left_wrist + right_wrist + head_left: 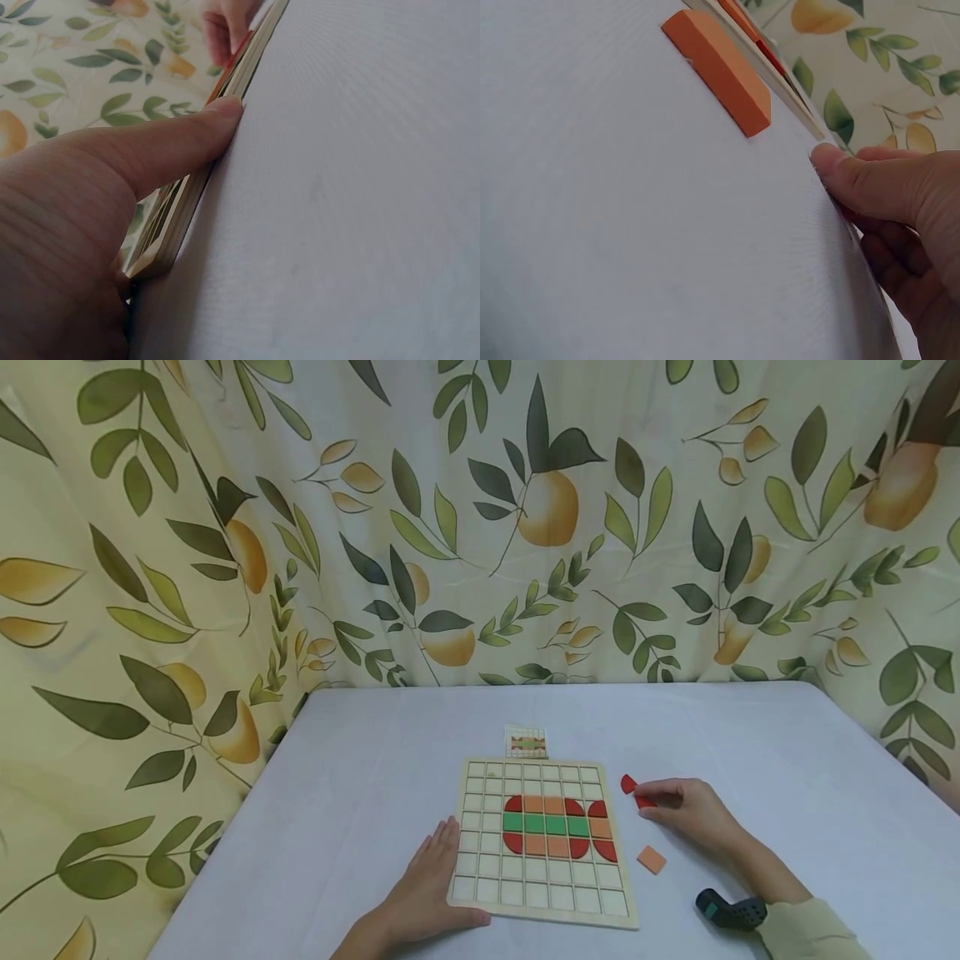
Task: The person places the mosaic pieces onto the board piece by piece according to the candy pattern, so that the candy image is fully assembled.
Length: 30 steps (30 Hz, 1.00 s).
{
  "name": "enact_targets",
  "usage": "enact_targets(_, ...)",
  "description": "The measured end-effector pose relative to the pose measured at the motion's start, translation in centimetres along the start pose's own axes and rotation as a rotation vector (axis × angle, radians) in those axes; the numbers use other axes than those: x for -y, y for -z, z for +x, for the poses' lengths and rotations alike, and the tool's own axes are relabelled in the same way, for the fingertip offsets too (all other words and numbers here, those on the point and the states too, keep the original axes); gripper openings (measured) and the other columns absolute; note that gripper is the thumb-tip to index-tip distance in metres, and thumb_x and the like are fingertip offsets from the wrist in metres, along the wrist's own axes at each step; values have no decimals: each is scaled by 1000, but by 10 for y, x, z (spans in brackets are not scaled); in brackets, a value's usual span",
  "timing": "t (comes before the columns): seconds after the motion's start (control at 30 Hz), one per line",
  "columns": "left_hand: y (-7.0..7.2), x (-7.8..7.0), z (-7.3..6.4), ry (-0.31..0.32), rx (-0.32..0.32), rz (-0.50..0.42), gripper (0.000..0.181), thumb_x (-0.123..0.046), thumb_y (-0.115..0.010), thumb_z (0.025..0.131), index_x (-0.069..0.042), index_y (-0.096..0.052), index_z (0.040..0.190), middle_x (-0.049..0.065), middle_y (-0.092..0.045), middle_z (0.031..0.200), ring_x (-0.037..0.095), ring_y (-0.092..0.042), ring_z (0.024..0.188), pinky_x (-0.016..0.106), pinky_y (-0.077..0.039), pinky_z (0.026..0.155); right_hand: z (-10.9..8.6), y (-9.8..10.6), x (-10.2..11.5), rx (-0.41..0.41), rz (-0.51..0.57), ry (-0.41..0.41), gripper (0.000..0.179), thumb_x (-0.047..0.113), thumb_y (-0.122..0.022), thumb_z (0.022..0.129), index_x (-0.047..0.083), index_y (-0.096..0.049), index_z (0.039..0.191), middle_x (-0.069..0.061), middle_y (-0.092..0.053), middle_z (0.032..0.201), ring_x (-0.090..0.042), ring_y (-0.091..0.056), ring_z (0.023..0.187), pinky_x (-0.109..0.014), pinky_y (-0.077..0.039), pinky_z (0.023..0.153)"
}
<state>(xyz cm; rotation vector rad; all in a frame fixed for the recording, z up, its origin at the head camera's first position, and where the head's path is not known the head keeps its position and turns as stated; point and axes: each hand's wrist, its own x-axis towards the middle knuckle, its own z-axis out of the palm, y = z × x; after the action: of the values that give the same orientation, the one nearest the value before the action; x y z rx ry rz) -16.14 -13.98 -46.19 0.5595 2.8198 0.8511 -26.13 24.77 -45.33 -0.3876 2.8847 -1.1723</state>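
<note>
A wooden grid board [517,893] lies on the table with red rounded, orange and green square pieces set in its cells. My left hand [427,889] rests at its lower left corner, fingers straight along the left side and thumb along the near edge. To the right of the board, my right hand [697,814] pinches a red quarter-round piece [643,802] between thumb and fingers, low at the tabletop. Another red quarter-round piece [627,784] lies just beyond the fingertips. Nearer me sits a loose orange square piece [651,860], also seen in the right wrist view.
A small pattern card [527,742] with a similar coloured design stands or lies at the board's far edge. Beside the right forearm is a black strap-like device [731,910]. A leaf-and-fruit patterned curtain [480,527] hangs behind the white table [360,760].
</note>
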Motion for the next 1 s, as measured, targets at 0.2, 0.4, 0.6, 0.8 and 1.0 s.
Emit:
enact_targets(0.2, 2, 0, 1, -16, -9, 12, 121, -74, -59, 66, 3, -10, 145, 16, -10, 151, 27, -5, 138, 48, -11, 108, 2, -1, 1, -64, 9, -9, 36, 19, -75, 78, 2, -67, 109, -12, -65, 105, -28, -57, 100, -39, -50, 80)
enact_targets(0.4, 1, 1, 2, -6, -4, -2, 120, -73, -60, 66, 3, -10, 145, 16, -10, 151, 27, -5, 138, 48, -11, 108, 3, -8, 13, -73, 91, -63, 40, 24, -75, 78, 2, -66, 110, -14, -64, 110, -31, -55, 107, -37, -49, 82)
enact_targets(0.6, -2, 2, 0, -6, 4, -4, 121, -74, -59, 66, 3, -10, 145, 15, -10, 152, 27, -5, 138, 49, -11, 108, 6, -17, 30, -62, 131, -85, 38, 20, -74, 78, 1, -66, 110, -12, -65, 109, -31, -54, 108, -37, -50, 82)
enact_targets(0.8, -2, 2, 0, 1, 8, 1, 121, -75, -58, 65, 2, -10, 145, 15, -9, 152, 26, -4, 138, 48, -11, 108, 13, -26, 47, -78, 106, -59, 36, 21, -75, 78, 1, -68, 108, -10, -66, 104, -25, -55, 95, -30, -49, 72)
enact_targets(1.0, -1, 3, 0, 6, 1, 1, 121, -74, -59, 66, 1, -10, 146, 14, -10, 152, 25, -5, 139, 48, -11, 108, 23, -39, 63, -73, 129, -38, 35, 23, -75, 77, 3, -69, 106, -10, -66, 106, -28, -55, 101, -42, -47, 82)
